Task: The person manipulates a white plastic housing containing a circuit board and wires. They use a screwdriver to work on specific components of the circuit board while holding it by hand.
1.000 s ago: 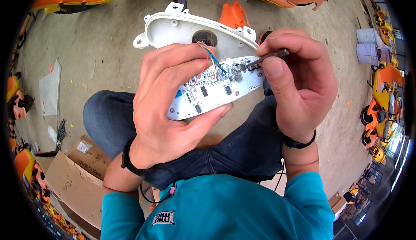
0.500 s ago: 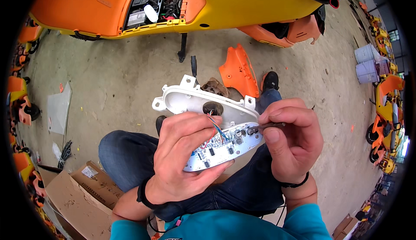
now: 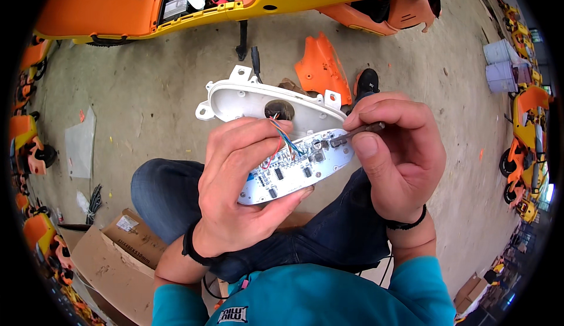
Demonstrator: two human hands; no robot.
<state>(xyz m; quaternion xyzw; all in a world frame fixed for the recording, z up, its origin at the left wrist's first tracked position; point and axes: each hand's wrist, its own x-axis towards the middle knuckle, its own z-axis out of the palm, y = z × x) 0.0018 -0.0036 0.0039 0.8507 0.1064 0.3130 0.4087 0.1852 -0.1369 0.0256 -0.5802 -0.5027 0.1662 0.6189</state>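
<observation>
My left hand (image 3: 241,191) grips a white circuit board (image 3: 296,173) between thumb and fingers, its component side up. Thin coloured wires (image 3: 285,138) run from the board up into a hole in a white plastic housing (image 3: 247,99) that sits just behind it. My right hand (image 3: 399,155) pinches a small dark tool (image 3: 358,133), whose tip touches the board's right end. Both hands are held above my lap, over my dark blue trousers (image 3: 170,194).
An orange and yellow vehicle body (image 3: 176,2) with an open compartment stands on the concrete floor ahead. A loose orange panel (image 3: 320,70) lies beside my black shoe (image 3: 367,82). A cardboard box (image 3: 120,255) sits at lower left. More orange vehicles line both sides.
My view has tilted up, so the hands and board sit lower in the picture and the vehicle body shows. The tool stays at the board's right end.
</observation>
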